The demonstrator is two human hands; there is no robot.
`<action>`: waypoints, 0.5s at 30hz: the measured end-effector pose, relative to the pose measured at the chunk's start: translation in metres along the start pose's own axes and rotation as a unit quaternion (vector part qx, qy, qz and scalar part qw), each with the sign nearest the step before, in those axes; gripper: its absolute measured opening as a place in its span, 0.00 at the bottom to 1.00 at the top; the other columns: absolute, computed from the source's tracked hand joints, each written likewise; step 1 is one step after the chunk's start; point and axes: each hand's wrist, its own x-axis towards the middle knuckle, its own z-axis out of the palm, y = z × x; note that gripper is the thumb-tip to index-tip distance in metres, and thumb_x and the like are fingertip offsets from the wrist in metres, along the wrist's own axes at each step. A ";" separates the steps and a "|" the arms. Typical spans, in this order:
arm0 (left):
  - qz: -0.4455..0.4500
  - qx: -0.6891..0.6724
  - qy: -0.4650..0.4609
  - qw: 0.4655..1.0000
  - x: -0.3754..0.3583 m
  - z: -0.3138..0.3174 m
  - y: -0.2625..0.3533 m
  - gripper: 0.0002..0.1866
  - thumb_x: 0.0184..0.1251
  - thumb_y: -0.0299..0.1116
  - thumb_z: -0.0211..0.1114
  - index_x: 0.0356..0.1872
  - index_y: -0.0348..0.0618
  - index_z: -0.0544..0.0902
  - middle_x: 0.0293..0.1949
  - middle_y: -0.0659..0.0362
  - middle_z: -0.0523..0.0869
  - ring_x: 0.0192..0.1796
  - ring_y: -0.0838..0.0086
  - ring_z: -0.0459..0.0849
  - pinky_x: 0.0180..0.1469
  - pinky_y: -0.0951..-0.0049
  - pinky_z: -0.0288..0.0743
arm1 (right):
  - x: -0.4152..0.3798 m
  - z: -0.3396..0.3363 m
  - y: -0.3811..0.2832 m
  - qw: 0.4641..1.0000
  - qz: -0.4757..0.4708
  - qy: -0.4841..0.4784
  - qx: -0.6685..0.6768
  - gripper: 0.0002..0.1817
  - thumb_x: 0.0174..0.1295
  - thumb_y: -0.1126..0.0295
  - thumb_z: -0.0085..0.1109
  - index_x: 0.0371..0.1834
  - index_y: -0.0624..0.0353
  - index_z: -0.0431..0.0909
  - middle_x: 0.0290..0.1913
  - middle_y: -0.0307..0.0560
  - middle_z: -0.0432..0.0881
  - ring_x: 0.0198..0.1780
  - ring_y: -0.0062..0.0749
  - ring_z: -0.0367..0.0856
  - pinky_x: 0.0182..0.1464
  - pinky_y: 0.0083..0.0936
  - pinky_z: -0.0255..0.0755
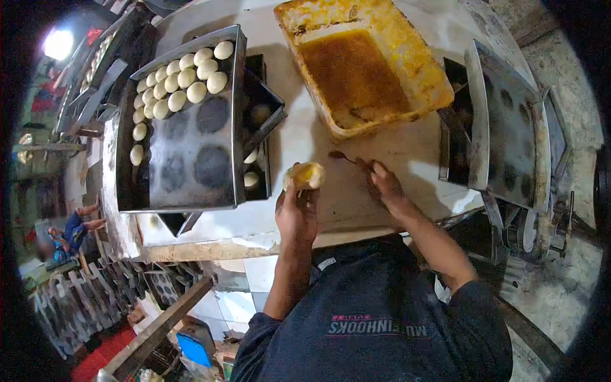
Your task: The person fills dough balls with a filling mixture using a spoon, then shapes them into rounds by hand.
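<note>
My left hand (298,213) holds up a piece of dough (312,173) opened into a cup, with yellow-orange filling inside. The fingers curl around its underside. To the right, my right hand (385,184) is closed on a small spoon (347,157), whose dark, coated end points left towards the dough. Much of its handle is hidden by the fingers. Beyond both hands stands a large rectangular tub (340,132), its walls smeared yellow, with an orange-brown paste (356,76) across the bottom.
On the left, a metal tray (184,165) carries rows of round dough balls (186,77) at its far side, stacked over other trays. Another stack of metal trays (509,127) stands at the right. The table's near edge (210,249) runs before me. A person (73,232) sits at far left.
</note>
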 end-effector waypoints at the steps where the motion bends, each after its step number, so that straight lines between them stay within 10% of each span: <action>1: 0.026 -0.010 -0.018 0.999 -0.006 0.004 -0.002 0.23 0.75 0.39 0.54 0.62 0.33 0.70 0.55 0.51 0.79 0.52 0.65 0.81 0.48 0.73 0.79 | 0.002 0.015 0.022 0.991 0.023 0.040 0.126 0.25 0.60 0.77 0.53 0.63 0.60 0.73 0.42 0.53 0.77 0.46 0.49 0.79 0.48 0.32 0.75; 3: 0.039 -0.005 -0.038 0.999 -0.025 0.012 -0.004 0.23 0.75 0.39 0.53 0.63 0.33 0.69 0.55 0.51 0.78 0.53 0.65 0.81 0.49 0.73 0.79 | -0.015 -0.010 0.002 0.964 0.040 0.078 0.249 0.23 0.61 0.76 0.54 0.62 0.61 0.74 0.43 0.52 0.78 0.49 0.48 0.80 0.50 0.30 0.76; 6: 0.057 0.006 -0.100 0.993 -0.051 0.016 -0.021 0.24 0.76 0.40 0.50 0.66 0.33 0.67 0.57 0.51 0.77 0.58 0.64 0.78 0.55 0.68 0.78 | -0.036 -0.063 -0.104 0.966 -0.235 0.077 0.075 0.20 0.61 0.76 0.59 0.57 0.64 0.77 0.45 0.51 0.79 0.50 0.42 0.81 0.51 0.26 0.76; 8: 0.044 0.004 -0.151 0.988 -0.071 0.022 -0.038 0.24 0.77 0.38 0.49 0.67 0.33 0.65 0.61 0.52 0.74 0.61 0.65 0.76 0.62 0.66 0.73 | -0.061 -0.068 -0.109 0.901 -0.063 -0.004 0.429 0.12 0.62 0.78 0.58 0.46 0.73 0.80 0.52 0.46 0.75 0.46 0.27 0.81 0.45 0.24 0.80; 12: 0.109 0.006 -0.151 0.983 -0.097 0.032 -0.088 0.26 0.78 0.37 0.46 0.71 0.33 0.57 0.65 0.51 0.68 0.66 0.65 0.70 0.66 0.64 0.67 | -0.089 -0.080 -0.092 0.743 0.116 0.011 0.660 0.13 0.60 0.75 0.63 0.43 0.76 0.80 0.46 0.50 0.80 0.43 0.30 0.83 0.44 0.22 0.80; 13: 0.171 0.126 -0.148 0.966 -0.111 0.033 -0.102 0.29 0.78 0.35 0.45 0.73 0.34 0.49 0.67 0.49 0.65 0.67 0.65 0.68 0.68 0.65 0.62 | -0.102 -0.079 -0.091 0.838 -0.033 0.081 0.539 0.15 0.60 0.71 0.64 0.42 0.76 0.80 0.46 0.49 0.80 0.46 0.31 0.83 0.45 0.24 0.81; 14: 0.327 0.431 -0.133 0.831 -0.108 0.021 -0.114 0.35 0.76 0.35 0.48 0.74 0.33 0.42 0.66 0.46 0.63 0.65 0.62 0.68 0.67 0.66 0.61 | -0.120 -0.091 -0.104 0.884 -0.113 0.106 0.441 0.16 0.57 0.68 0.67 0.41 0.73 0.81 0.46 0.50 0.79 0.44 0.34 0.84 0.44 0.25 0.80; 15: 0.300 0.382 -0.158 0.860 -0.125 0.027 -0.119 0.37 0.75 0.35 0.50 0.74 0.32 0.40 0.66 0.44 0.62 0.65 0.61 0.68 0.67 0.65 0.61 | -0.136 -0.112 -0.117 0.924 -0.197 0.136 0.299 0.17 0.55 0.68 0.68 0.41 0.71 0.81 0.46 0.51 0.79 0.43 0.36 0.84 0.44 0.26 0.80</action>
